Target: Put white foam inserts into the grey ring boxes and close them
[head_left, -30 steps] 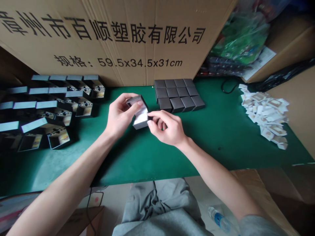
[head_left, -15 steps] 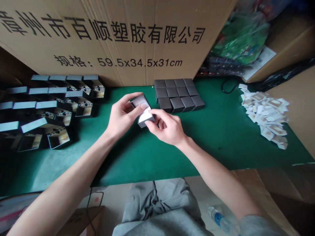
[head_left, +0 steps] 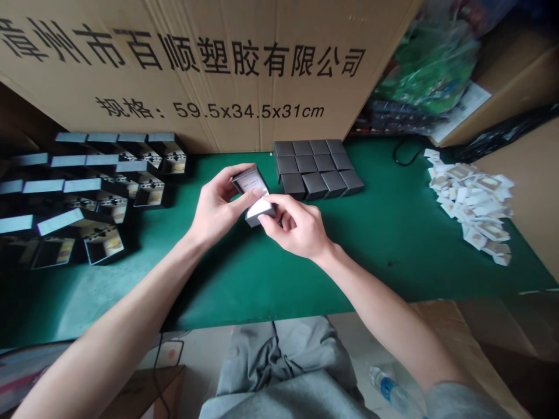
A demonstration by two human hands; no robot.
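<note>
A small dark jewelry box (head_left: 253, 221) with its lid raised is held above the table between my two hands. My left hand (head_left: 215, 205) grips it from the left, fingers behind the lid and thumb reaching inside. Printed lettering shows on the pale lining of the lid. A white insert (head_left: 259, 207) lies in the base. My right hand (head_left: 302, 226) pinches the base's right side, thumb at the front and index finger on the insert. Its other fingers are curled and partly hidden. Closed dark boxes (head_left: 312, 166) stand in a block just behind my right hand.
Rows of open dark boxes (head_left: 105, 241) stand on the left of the green table (head_left: 279, 285). A heap of white inserts (head_left: 474, 203) lies at the right. Behind rises a large printed carton (head_left: 209, 81). A plastic bottle (head_left: 393, 391) lies below the table edge.
My left thumb has drawn back slightly, and more of the lid's lettering shows. The box and my right hand stay almost in place.
</note>
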